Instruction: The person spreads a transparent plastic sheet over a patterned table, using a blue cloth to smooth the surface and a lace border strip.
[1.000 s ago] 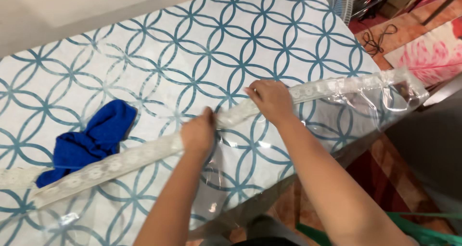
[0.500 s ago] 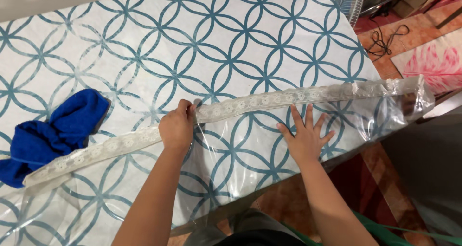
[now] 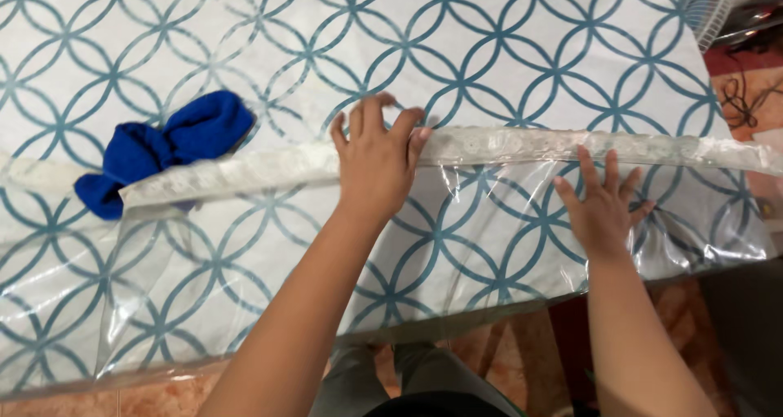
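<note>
Head view, looking straight down. The bench [image 3: 522, 50] fills most of the frame, covered by a white cloth printed with interlocking teal circles. Over its near half lies a clear plastic sheet [image 3: 457, 262], glossy and wrinkled, its near edge hanging just past the bench edge. Along the sheet's far edge runs a long lace-patterned trim strip [image 3: 522, 146], whitish and translucent, crossing the frame from the left side to the right margin in a shallow bend. A crumpled blue cloth [image 3: 167, 146] rests on the bench at left, touching the far side of the strip, partly tucked under it. The left hand [image 3: 377, 160], forearm reaching up from the lower centre, lies palm down on the strip; its grip is loosely curled, fingertips hooked over the strip's far edge and pressing it to the bench. The right hand [image 3: 603, 205], forearm rising from the lower right, lies flat on the plastic sheet just on the near side of the strip, fingers spread wide and holding nothing. The two hands are well apart. Beyond the bench at upper right, part of a fan [image 3: 708, 5] shows.
</note>
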